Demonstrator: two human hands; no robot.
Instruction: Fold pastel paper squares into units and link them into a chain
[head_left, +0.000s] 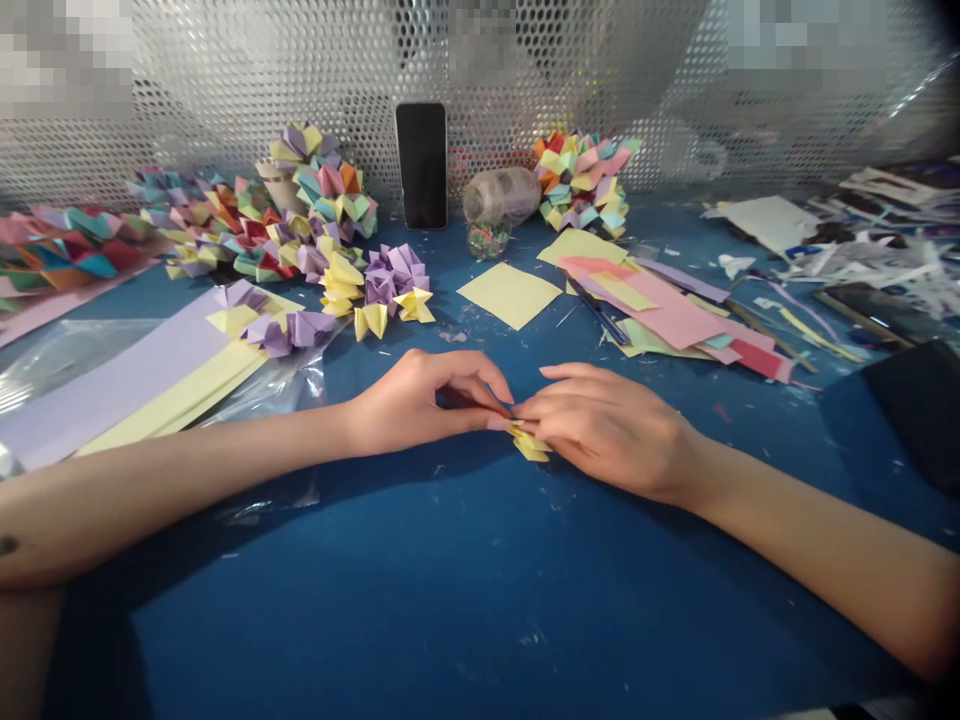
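Observation:
Between my two hands, at the middle of the blue table, is a small folded piece of yellow paper (531, 443). My left hand (442, 395) pinches its left end between thumb and fingertips. From the other side my right hand (611, 425) closes on the same piece, its fingers covering much of it. Just beyond the hands lies a flat yellow paper square (510, 295). Several small folded yellow pieces (370, 321) and a purple folded cluster (395, 276) stand to the left, beyond my left hand.
Multicoloured folded-paper clusters (587, 180) line the back by a perforated metal screen (352, 90). A phone (422, 166) leans upright beside a lying jar (501, 195). Purple and yellow strips (142, 365) rest on the left; pink sheets (675, 315) and paper scraps (885, 250) on the right.

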